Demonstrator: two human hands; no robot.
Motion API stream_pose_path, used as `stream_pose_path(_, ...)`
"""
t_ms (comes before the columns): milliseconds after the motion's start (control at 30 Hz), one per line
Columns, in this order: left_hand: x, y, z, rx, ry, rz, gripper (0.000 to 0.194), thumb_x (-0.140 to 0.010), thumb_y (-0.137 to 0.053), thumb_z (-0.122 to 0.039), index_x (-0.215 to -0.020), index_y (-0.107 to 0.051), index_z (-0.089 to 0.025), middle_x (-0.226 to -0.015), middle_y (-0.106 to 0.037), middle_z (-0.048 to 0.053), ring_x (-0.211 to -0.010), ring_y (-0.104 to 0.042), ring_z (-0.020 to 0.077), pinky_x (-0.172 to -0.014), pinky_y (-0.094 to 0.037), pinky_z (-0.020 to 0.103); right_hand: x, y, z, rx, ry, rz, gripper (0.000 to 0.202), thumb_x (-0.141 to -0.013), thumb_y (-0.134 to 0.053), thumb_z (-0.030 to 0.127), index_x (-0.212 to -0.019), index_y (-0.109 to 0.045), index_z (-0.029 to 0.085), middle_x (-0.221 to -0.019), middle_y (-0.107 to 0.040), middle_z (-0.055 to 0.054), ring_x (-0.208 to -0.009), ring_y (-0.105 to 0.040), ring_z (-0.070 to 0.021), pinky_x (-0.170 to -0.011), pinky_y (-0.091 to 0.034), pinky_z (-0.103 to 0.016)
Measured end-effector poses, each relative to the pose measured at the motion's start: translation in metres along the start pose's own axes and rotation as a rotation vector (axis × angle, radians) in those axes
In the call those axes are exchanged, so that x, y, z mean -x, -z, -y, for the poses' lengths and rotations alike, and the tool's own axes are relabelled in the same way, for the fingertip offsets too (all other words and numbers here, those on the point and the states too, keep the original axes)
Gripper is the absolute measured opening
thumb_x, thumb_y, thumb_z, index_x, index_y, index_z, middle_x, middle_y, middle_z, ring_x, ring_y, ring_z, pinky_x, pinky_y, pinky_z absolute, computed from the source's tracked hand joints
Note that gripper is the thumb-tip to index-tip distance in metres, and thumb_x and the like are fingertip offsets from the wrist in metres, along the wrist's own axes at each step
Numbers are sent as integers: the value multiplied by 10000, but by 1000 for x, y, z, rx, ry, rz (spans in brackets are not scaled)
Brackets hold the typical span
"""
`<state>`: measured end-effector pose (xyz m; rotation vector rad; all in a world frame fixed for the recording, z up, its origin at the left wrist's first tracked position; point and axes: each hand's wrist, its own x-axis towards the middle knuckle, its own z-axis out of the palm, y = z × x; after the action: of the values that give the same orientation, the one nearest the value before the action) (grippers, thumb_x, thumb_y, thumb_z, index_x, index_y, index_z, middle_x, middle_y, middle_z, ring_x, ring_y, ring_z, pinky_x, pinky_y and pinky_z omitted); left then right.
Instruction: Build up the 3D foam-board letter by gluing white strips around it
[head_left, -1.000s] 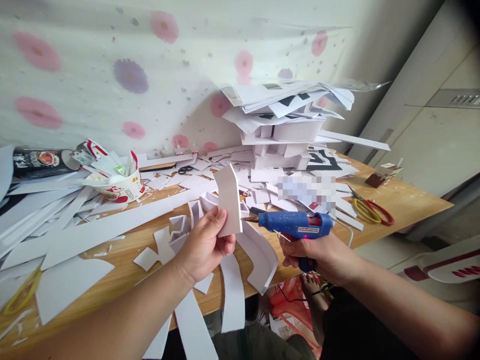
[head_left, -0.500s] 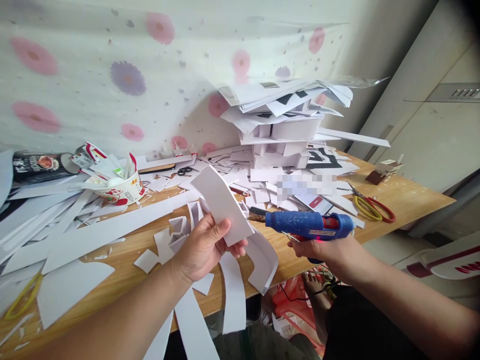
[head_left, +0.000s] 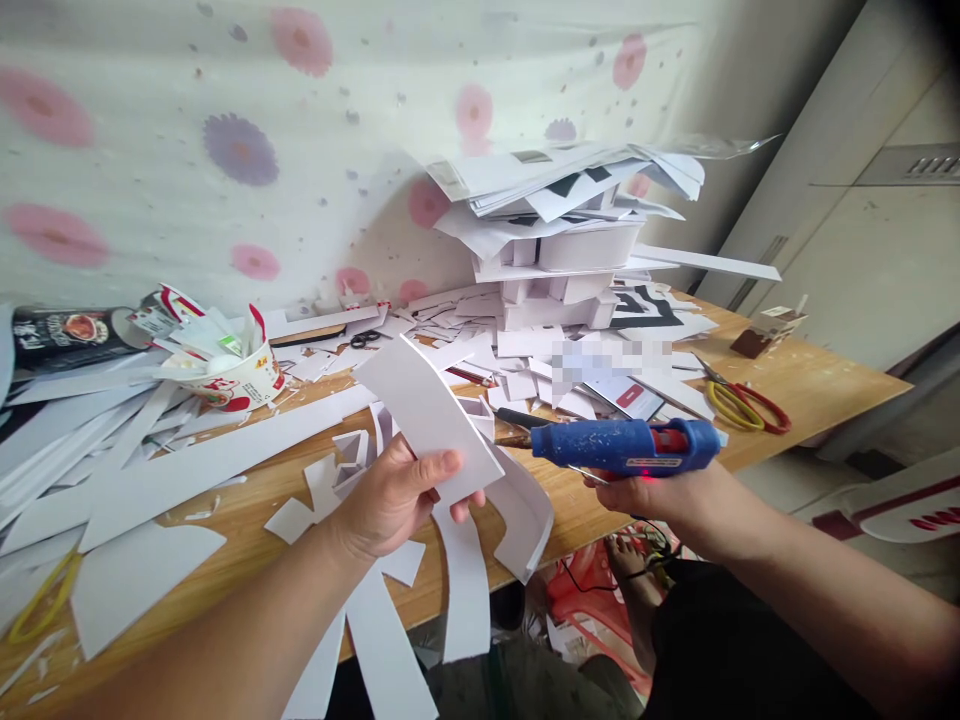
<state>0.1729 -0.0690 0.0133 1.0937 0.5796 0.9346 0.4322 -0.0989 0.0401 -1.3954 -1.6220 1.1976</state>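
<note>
A curved white foam board piece (head_left: 431,420) is pinched in my left hand (head_left: 397,500), thumb on its face and fingers behind it. My right hand (head_left: 656,495) is closed round a blue glue gun (head_left: 619,446). The gun's nozzle points left, close to the piece's right edge; whether they touch I cannot tell. Below the held piece, a curved white part with a raised rim (head_left: 529,515) lies at the table edge. A long curved strip (head_left: 465,600) hangs over that edge.
White scraps cover much of the wooden table (head_left: 825,380). A layered white model (head_left: 559,300) stands at the back under stacked sheets. Around it are a paper cup (head_left: 244,380), a phone (head_left: 630,395), red-yellow scissors (head_left: 746,405) and a small brown carton (head_left: 765,335).
The held piece has tilted a little and shifted slightly left with my left hand. The glue gun stays at nearly the same spot. The background has shifted slightly with the camera.
</note>
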Motion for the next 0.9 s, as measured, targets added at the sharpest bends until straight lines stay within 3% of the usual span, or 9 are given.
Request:
stream_pose_path(133, 2, -2, -5, -11, 93, -68, 268, -694, -821, -349, -778, -662, -150, -640, -651, 14, -516, -610, 112, -429, -469, 160, 1, 0, 4, 32, -17, 51, 158, -595, -616, 322, -580, -510, 206, -600, -499, 10, -578, -451, -140, -530, -413, -266)
stream_pose_path(333, 4, 3, -2, 1, 140, -188, 417, -589, -874, -403, -860, -640, -189, -630, -602, -31, -492, -557, 92, -414, -473, 164, 2, -3, 2, 63, -5, 85, 153, -586, -597, 334, -643, -527, 210, -637, -517, 11, -586, -457, -138, -522, -408, -259)
stream_pose_path(533, 2, 5, 1, 11, 96, -115, 382, -657, -833, -408, -906, -645, -189, -628, -583, -27, -456, -487, 63, -373, -407, 132, 4, -1, 6, 56, -17, 205, 133, -609, -577, 261, -647, -459, 212, -559, -414, 49, -511, -359, -97, -449, -335, -222)
stream_pose_path(900, 2, 4, 0, 34, 111, -60, 372, -670, -826, -390, -914, -632, -187, -641, -595, -17, -475, -512, 78, -364, -390, 137, 5, -4, 7, 49, 27, 155, 140, -611, -585, 280, -649, -466, 218, -583, -450, 36, -510, -389, -111, -442, -356, -238)
